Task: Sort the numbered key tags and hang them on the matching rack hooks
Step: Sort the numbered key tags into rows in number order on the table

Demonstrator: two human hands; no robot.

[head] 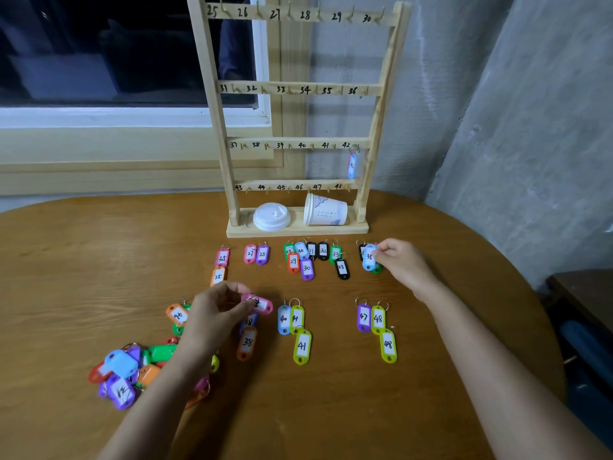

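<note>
**Sorting well under way, hanging barely begun**

While both hands are busy with tags, almost everything is on the table [431, 376] rather than on the rack [298, 144]. Only one tag, a blue one [352, 165], hangs from a hook, under the 42 at the right end of the third bar. The other hooks that show look bare.

Near the rack's base, at the table's far edge, a row of sorted tags [298, 257] runs left to right, from pairs marked 25 through the low thirties. A nearer row holds the 38s [247, 343], a 40 and 41s [295, 327], and a 47 and 48s [378, 323]. Toward the near left edge lies an unsorted heap [132, 370] of mixed colours.

The left hand [212, 313] pinches a pink tag [260, 304] between thumb and fingertips, just above the 38s; its number is blurred. The right hand [403, 262] pinches a light blue tag [369, 257], apparently a 35, at the right end of the far row, over a black and a green tag.

By my judgement sorting is past halfway, but the heap remains, and nearly all the hanging is left.

A paper cup [325, 210] and lid [272, 216] sit on the rack's base.
</note>
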